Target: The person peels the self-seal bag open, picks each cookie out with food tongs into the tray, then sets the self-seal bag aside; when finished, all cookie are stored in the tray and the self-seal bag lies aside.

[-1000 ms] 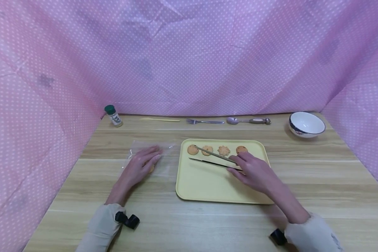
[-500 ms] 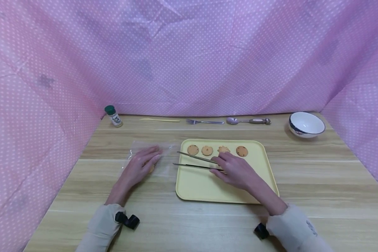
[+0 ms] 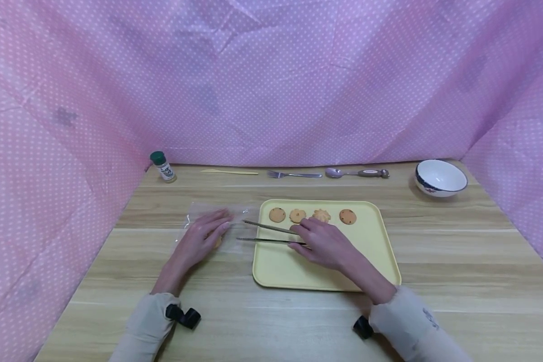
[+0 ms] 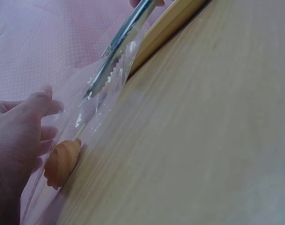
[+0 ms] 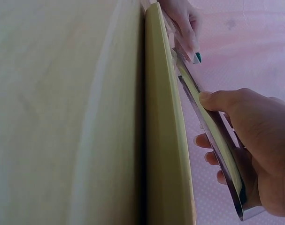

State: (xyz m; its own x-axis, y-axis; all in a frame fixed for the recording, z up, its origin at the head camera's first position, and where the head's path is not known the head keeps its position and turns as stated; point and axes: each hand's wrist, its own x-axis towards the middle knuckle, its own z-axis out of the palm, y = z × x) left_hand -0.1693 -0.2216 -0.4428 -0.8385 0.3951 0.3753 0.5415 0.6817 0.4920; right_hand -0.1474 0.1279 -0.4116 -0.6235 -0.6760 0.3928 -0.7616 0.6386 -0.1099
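A clear plastic bag [image 3: 242, 236] lies left of the tray, and my left hand [image 3: 204, 237] pinches its film with thumb and fingers. Inside the bag, a ridged cookie [image 4: 62, 163] shows below that hand. My right hand [image 3: 322, 242] grips metal tongs [image 3: 271, 228] across the yellow tray [image 3: 326, 276]. The tongs' arms are spread apart. Their toothed tips point left, at the bag's mouth; the left wrist view shows them within the film. Along the tray's far side sit several cookies in a row, among them a round cookie [image 3: 277, 215] and a flower-shaped cookie [image 3: 297, 216].
Behind the tray lie a pale yellow knife [image 3: 229, 172], a fork [image 3: 294, 175] and a spoon [image 3: 357, 173]. A green-capped shaker [image 3: 164, 167] stands at the back left, a white bowl [image 3: 441, 178] at the back right. A pink dotted cloth [image 3: 271, 85] surrounds the table.
My right hand has carried the tongs left, from over the cookies to the bag's mouth. The left hand has stayed in place, and the row of cookies lies as before.
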